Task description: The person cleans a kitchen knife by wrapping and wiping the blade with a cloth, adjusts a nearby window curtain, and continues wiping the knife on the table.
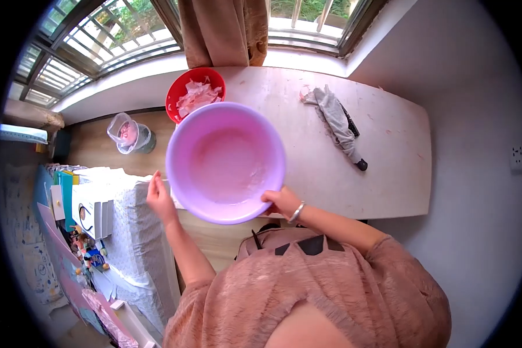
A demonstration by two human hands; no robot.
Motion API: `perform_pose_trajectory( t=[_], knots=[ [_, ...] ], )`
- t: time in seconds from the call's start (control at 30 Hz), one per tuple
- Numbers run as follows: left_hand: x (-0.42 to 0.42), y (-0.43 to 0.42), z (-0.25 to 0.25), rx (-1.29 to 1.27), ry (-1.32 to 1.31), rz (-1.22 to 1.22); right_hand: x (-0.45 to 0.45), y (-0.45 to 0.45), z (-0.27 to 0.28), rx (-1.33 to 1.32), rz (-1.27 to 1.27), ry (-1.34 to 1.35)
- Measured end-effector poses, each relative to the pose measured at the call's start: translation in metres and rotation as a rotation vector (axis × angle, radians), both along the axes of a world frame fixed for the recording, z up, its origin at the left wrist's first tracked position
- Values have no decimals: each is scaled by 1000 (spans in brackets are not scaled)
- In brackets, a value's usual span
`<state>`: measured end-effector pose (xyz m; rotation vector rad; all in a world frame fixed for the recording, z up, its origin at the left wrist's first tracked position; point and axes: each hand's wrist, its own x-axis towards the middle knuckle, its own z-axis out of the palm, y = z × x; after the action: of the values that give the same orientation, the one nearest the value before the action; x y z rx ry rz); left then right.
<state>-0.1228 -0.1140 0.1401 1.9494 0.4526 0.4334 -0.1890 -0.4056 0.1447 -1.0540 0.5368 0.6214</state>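
- Your right hand (282,202) grips the basin (182,174) by its near-right rim.
- The basin, round, no long axis, lies forward-left of that grip, over the table's (388,151) near-left corner.
- Your left hand (161,202), released, is just outside its left rim.

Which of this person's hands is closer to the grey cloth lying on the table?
Right. The right hand grips the purple basin by its rim, to the left of the grey cloth; the left hand is farther away, by the basin's left side.
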Motion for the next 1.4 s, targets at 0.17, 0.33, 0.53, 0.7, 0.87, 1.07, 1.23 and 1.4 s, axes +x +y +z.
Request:
perform_pose_trajectory(
  t=[0.17, 0.33, 0.53, 0.7, 0.87, 1.07, 1.23, 1.4],
  knots=[
    [-17, -5, 23, 262, -18, 6, 20, 28, -16, -25, 147, -33],
    [-19, -56, 46, 477, -121, -133, 25, 38, -18, -108, 188, -25],
    [-14, -123, 59, 449, -280, -418, 33, 24, -30, -37, 316, 7],
    [-19, -194, 63, 348, -322, -740, 49, -55, 5, -677, 627, -239],
    [-4, -269, 37, 434, -317, -986, 64, -164, -16, -1934, 329, -52],
    [42, -335, -5, 691, -356, -1056, 61, -220, -55, -1628, 418, -190],
    [43, -342, -32, 928, -139, -1096, 32, -226, -32, -1543, 606, -731],
    [8, -312, -56, 955, -66, -971, 17, -218, -22, -1302, 578, -892]
  ],
)
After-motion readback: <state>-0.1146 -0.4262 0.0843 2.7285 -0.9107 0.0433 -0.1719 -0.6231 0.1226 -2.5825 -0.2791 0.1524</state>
